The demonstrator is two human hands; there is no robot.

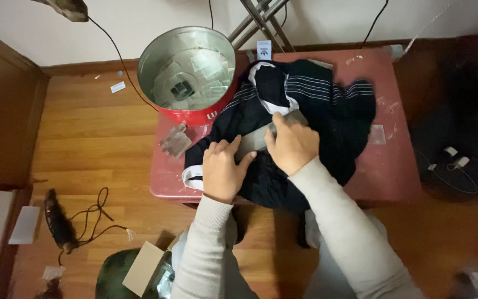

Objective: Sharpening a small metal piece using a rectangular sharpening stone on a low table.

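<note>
Fingers [223,148] of the left hand [223,173] lie spread and flat, pressing the dark navy garment with thin white stripes and white trim [327,111]; nothing is clenched in them. The right hand [293,145] curls its fingertips around a small translucent plastic sheet or packet [255,138] lying on the cloth between the two hands.

The garment sits crumpled across the middle of the low red tabletop [399,166], its near edge hanging over the near side.

Risks noted:
- The overhanging cloth could slide off toward the person if the left hand's pressure eases.
- The plastic piece looks slick; a light pinch could let it slip into the folds.
- The round red tin with a shiny metal interior [188,72] stands at the far left corner, touching the garment; a tug on the cloth could nudge it over the edge.
- A loose clear packet [175,141] at the left edge could be swept to the wooden floor [84,138].
</note>
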